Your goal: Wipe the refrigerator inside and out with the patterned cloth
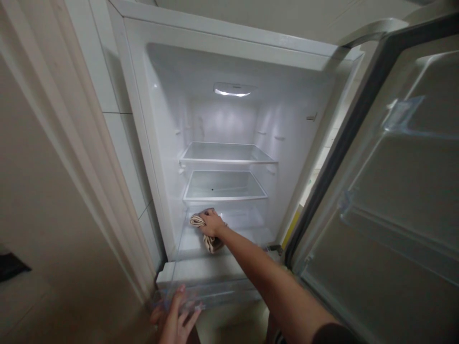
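Observation:
My right hand (211, 224) grips a folded striped cloth (212, 243) and presses it inside a clear plastic drawer (233, 289) low in the open fridge. Part of the cloth sticks out left of the fingers, and more hangs below the palm. The drawer is pulled forward, past the fridge's front edge. At its front left corner, my left hand (177, 317) holds the drawer, one finger up over the front wall and the others lower down. Slight blur softens the left fingers.
Two glass shelves (229, 153) sit above the drawer, and a small dark speck lies on the lower one. The fridge door (401, 191) with clear bins stands open at the right. A pale door frame (71, 119) is close on the left. A lamp (234, 89) glows at the top.

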The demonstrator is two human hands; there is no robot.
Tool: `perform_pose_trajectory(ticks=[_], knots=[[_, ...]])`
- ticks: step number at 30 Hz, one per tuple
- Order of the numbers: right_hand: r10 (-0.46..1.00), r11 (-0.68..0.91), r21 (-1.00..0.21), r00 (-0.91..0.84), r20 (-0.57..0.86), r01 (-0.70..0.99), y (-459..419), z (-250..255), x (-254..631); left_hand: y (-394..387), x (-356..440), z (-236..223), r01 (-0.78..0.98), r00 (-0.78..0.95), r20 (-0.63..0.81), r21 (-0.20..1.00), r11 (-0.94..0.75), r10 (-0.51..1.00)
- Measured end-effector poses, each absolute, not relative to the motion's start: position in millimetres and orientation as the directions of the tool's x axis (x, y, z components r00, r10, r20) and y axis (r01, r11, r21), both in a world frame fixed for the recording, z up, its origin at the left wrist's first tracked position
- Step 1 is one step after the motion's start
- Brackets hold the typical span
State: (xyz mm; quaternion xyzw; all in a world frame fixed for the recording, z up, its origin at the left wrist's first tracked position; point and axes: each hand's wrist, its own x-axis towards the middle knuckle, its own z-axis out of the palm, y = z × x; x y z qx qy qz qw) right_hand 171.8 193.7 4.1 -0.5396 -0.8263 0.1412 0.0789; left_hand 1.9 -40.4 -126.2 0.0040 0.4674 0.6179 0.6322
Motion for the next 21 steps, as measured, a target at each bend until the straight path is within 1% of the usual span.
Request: perform_pose_trajectory(ticks=[3,6,9,11,14,17,19,21], knots=[[0.837,0.479,-0.396,-0.544,-0.065,0.783,187.3,6.5,144.6,-42.8,2.3,-111.4,-0.759,-0.241,-0.569,0.615,0.213,0.786],[0.712,0.54,-0.505,-0.685,-0.154,0.674,165.1,9.8,146.6,-41.7,15.7,-80.2,-0.725,-0.26,-0.566,0.65,0.229,0.783],[0.538,0.511,-0.626,-0.787,-0.302,0.589,135.1,12.7,163.0,-35.5,36.9,-47.9,-0.688,-0.276,-0.568,0.68,0.253,0.775],[0.462,0.442,-0.67,-0.791,-0.4,0.597,120.1,16.2,176.8,-31.5,49.7,-33.0,-0.675,-0.299,-0.569,0.693,0.251,0.766],[0.435,0.35,-0.645,-0.728,-0.53,0.679,116.4,26.3,203.1,-29.7,60.8,-22.2,-0.691,-0.341,-0.581,0.688,0.222,0.739],[0.454,0.316,-0.555,-0.636,-0.624,0.77,127.0,39.5,234.4,-31.2,62.9,-19.3,-0.696,-0.386,-0.589,0.691,0.194,0.71],[0.479,0.307,-0.499,-0.585,-0.655,0.81,131.1,45.8,249.3,-31.5,63.0,-18.8,-0.694,-0.396,-0.591,0.694,0.192,0.703],[0.53,0.298,-0.468,-0.552,-0.644,0.832,128.6,48.0,251.0,-30.8,64.2,-18.4,-0.694,-0.395,-0.589,0.694,0.191,0.705]])
